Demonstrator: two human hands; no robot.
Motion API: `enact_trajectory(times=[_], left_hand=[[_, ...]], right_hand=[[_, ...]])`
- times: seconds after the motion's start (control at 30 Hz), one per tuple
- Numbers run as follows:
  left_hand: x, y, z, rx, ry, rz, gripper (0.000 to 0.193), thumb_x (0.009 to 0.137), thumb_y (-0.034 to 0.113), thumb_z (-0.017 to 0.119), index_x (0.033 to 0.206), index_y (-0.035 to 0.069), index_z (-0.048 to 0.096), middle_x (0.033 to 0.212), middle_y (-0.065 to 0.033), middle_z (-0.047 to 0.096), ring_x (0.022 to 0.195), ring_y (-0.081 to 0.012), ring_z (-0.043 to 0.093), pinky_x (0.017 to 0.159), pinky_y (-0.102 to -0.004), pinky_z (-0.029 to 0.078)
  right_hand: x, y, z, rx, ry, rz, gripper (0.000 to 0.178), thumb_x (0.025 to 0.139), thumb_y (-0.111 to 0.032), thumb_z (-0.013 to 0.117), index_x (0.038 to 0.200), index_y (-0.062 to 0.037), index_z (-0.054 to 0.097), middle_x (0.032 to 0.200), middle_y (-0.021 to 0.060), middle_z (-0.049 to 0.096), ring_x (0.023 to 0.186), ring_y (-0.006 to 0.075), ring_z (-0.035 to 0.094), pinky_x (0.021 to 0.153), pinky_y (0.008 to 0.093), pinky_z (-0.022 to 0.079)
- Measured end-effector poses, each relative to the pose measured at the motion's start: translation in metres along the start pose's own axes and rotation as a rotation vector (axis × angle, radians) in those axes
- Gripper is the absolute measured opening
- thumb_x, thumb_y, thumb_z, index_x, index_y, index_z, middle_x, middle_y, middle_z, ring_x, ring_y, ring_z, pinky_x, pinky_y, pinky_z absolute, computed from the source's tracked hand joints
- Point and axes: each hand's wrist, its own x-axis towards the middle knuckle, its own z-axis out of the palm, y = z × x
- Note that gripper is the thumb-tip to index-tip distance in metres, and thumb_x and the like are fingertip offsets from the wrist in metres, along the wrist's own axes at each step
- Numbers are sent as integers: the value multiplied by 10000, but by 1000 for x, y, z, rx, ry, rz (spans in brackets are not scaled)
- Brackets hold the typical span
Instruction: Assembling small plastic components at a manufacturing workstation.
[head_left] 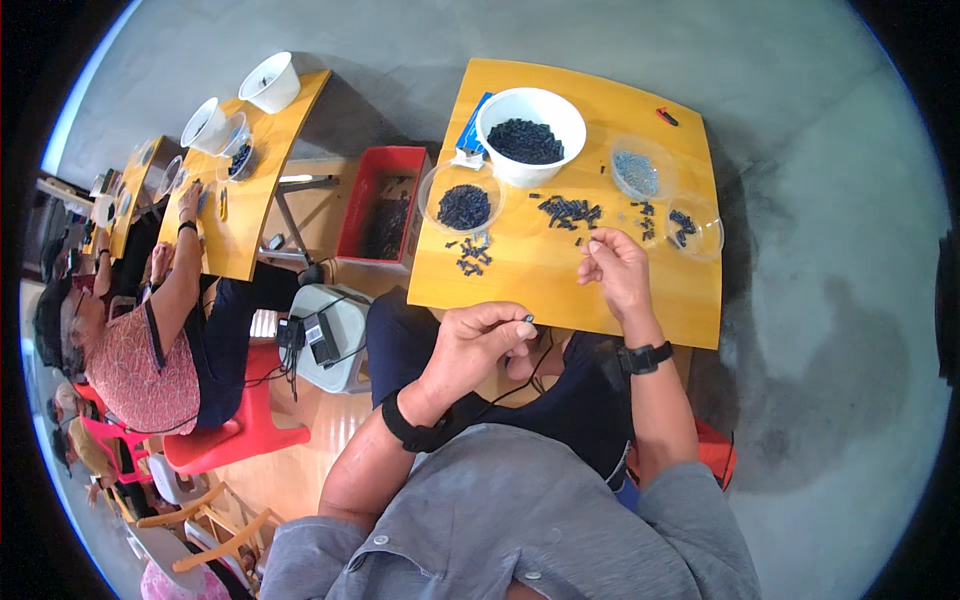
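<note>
My left hand [478, 345] is in front of the table's near edge, thumb and forefinger pinching a small black plastic piece [529, 318]. Over the front of the yellow table [500, 287], my right hand [617, 268] has its fingertips pressed together; anything between them is too small to make out. Just beyond it lies a loose pile of black plastic pieces [570, 211]. A clear bowl [425, 207] of similar black pieces stands to the left, with a small heap of pieces [472, 262] in front. On the right, a clear tub [640, 172] holds small silvery-blue parts beside scattered black pieces [646, 222].
A white bucket [572, 130] of black pieces stands at the back beside a blue box [470, 130]. Another clear bowl [712, 240] sits at the right edge. Left of the table are a red bin [412, 225] and a grey stool [345, 375]. Another person [150, 360] works further left.
</note>
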Motion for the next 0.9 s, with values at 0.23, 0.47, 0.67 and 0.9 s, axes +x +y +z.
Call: enact_trajectory(times=[0.23,0.47,0.67,0.9], left_hand=[[-10,16,11,-5,-24,45,105,875,85,635,934,1,656,747,-49,643,643,-105,628,545,-243,550],[-18,26,16,-11,-59,53,119,880,105,633,938,7,666,732,-45,652,632,-93,624,529,-227,535],[-20,26,20,8,-60,103,129,885,128,630,941,19,673,730,-35,659,614,-77,616,507,-206,514],[-21,29,23,0,-69,96,123,887,125,628,929,19,673,725,-29,660,607,-67,610,491,-189,497]], right_hand=[[-65,-60,42,32,-187,-172,69,889,4,543,947,22,576,842,79,619,605,109,607,533,231,523],[-111,-78,57,-143,-303,-367,86,878,31,569,958,48,594,868,75,596,659,96,606,575,218,507],[-121,-80,60,-169,-302,-466,81,883,31,560,951,56,597,847,77,591,659,93,606,577,209,498],[-122,-80,61,-173,-284,-471,76,882,38,556,945,57,593,836,77,591,641,90,595,570,209,489]])
